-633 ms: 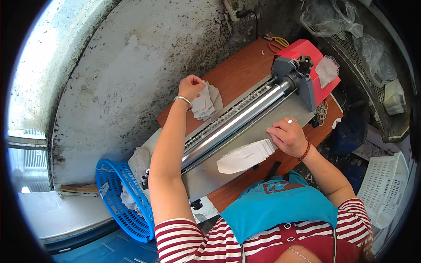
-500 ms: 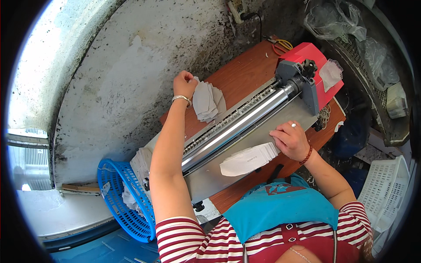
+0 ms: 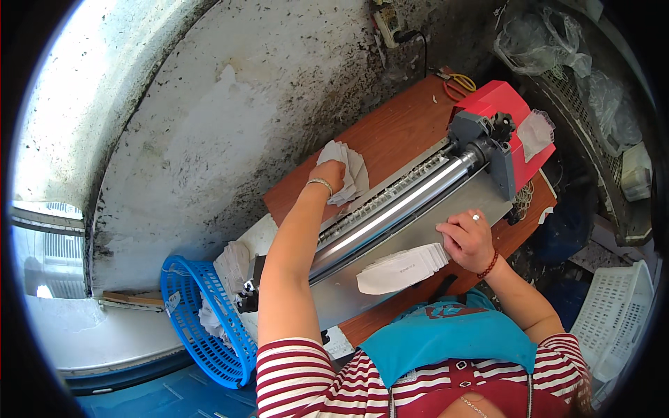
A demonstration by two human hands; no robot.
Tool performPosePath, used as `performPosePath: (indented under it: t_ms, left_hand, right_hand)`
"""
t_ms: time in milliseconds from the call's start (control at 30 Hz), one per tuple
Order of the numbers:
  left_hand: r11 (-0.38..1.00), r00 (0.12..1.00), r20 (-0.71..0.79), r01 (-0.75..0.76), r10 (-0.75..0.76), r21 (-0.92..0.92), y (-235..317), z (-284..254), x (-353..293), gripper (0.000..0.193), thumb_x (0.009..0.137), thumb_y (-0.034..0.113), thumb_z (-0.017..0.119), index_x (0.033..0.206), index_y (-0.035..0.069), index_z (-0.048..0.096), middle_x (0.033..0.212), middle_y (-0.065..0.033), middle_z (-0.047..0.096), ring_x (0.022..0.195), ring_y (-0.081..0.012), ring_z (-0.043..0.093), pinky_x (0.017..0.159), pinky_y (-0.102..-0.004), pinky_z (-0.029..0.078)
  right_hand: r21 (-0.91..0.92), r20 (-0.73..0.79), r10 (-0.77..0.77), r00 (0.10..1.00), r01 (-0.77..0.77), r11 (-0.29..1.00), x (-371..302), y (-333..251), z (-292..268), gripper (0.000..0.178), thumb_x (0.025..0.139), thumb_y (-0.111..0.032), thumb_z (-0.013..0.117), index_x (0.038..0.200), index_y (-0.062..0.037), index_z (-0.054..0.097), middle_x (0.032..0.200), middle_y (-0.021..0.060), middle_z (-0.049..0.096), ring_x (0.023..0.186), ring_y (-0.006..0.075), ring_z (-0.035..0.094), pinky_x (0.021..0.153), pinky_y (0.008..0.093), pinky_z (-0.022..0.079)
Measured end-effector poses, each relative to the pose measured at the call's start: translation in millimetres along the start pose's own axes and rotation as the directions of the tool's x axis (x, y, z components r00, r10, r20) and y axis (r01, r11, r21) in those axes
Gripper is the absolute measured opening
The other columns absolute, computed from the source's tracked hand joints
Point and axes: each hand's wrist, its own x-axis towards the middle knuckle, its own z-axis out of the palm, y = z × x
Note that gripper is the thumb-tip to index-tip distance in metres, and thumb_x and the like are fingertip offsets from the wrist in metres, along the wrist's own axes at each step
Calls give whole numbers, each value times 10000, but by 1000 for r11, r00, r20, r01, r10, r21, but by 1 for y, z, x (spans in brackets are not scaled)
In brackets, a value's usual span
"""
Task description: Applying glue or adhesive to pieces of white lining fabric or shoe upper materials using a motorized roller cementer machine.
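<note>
pile and stack flank the roller, likely for reach, left hand curled at one, right hand curled beside the other; i can't tell what's gripped.

Left arm outstretched, left hand curled downward; right arm bent, right hand loosely curled.

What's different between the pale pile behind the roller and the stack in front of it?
The far pile is loosely fanned; the near stack neatly overlapped in a row. The far pile lies mostly on the brown board; the near stack, on the metal plate. The left hand is at the far pile; the right hand is beside the near stack. Both consist of thin, flat, pale pieces.
</note>
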Motion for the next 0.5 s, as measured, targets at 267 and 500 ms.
performPosePath:
  t_ms: [267,500]
  left_hand:
    - [991,987,101,129,-127,-17,3,-3,1,223,737,124,647,947,131,723,996,-135,690,965,-300,652,851,-384,512]
    - [961,978,100,200,-184,-190,0,-1,-1,295,804,142,609,1084,157,702,1167,-114,655,1103,-290,611,968,-375,465]
  right_hand:
    - [2,-1,-2,1000,2,1000,1,-1,1,263,655,-26,686,902,-117,670,831,29,565,717,224,540,707,365,415]
    - [-7,-19,-5,1000,5,1000,2,-1,1,256,658,-23,680,895,-118,667,828,27,561,718,222,543,701,364,416]
